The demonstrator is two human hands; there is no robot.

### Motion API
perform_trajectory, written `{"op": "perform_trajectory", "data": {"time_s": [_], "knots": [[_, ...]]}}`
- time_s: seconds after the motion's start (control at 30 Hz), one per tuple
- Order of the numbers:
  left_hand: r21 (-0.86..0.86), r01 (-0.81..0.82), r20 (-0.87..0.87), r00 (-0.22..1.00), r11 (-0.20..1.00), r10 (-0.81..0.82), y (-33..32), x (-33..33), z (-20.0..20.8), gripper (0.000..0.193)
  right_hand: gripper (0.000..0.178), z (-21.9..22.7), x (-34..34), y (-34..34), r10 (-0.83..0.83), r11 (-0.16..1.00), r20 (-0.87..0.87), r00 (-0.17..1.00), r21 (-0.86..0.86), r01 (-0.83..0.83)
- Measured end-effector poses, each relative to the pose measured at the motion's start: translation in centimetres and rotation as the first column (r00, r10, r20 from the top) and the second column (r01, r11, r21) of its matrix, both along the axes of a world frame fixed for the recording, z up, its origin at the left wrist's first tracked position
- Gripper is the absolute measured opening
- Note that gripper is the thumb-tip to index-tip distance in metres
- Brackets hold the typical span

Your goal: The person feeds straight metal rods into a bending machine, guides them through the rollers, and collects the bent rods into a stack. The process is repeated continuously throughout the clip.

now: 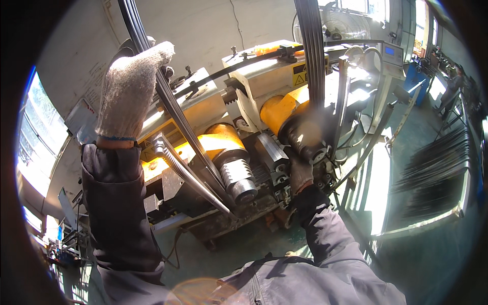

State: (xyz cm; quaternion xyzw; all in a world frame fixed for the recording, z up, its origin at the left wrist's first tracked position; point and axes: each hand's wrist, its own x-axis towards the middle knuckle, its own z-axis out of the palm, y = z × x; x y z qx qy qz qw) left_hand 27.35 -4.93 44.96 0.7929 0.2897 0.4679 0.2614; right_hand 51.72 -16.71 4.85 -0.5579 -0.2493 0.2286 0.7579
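Note:
My left hand (129, 84), in a pale knitted work glove, is raised at the left and closed round a bundle of long dark metal rods (178, 114). The rods slant from the top edge down to a ribbed metal roller (237, 174) on a yellow machine head. Low in front of the machine, my right hand (301, 172), also gloved, reaches in beside the second yellow head (277, 113). Its fingers are lost in shadow among the machine parts, so their grip is hidden. Above it, another bundle of dark rods (311, 51) comes down onto that head.
A grey flexible conduit (193, 184) curves across the machine's front. A control box (391, 54) with a small blue screen stands at the back right. On the far right a rack (441, 218) holds many thin dark rods. A large fan (345, 28) is behind the machine.

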Motion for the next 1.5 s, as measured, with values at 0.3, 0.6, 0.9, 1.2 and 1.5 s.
{"op": "perform_trajectory", "data": {"time_s": [0.3,0.6,0.9,1.2,1.5], "knots": [[0.334,0.107,-0.16,0.986,0.936,-0.055,2.7,-1.0,-3.0,0.019,0.028,0.7,-0.1,0.1,0.017,0.999,-0.168,0.986,0.035,-0.011],[0.743,0.261,-0.54,0.778,0.616,0.321,1.6,-4.0,-4.0,0.016,0.019,-6.0,1.8,1.4,0.01,0.975,0.401,0.916,-0.208,0.081],[-0.218,0.079,-0.282,0.949,0.973,-0.141,0.1,-4.8,-3.0,0.03,0.025,-7.7,2.3,1.3,0.053,0.972,0.426,0.903,-0.231,0.052],[-0.118,0.028,-0.398,0.915,0.993,-0.073,-0.2,-5.1,-2.8,0.028,0.029,-6.3,1.6,1.6,-0.016,0.998,0.197,0.98,-0.055,0.028],[0.338,0.173,-0.712,0.689,0.925,0.131,-0.1,-5.9,-2.5,0.033,0.03,-5.0,1.0,0.9,0.072,0.997,-0.071,0.995,-0.01,-0.073]]}}
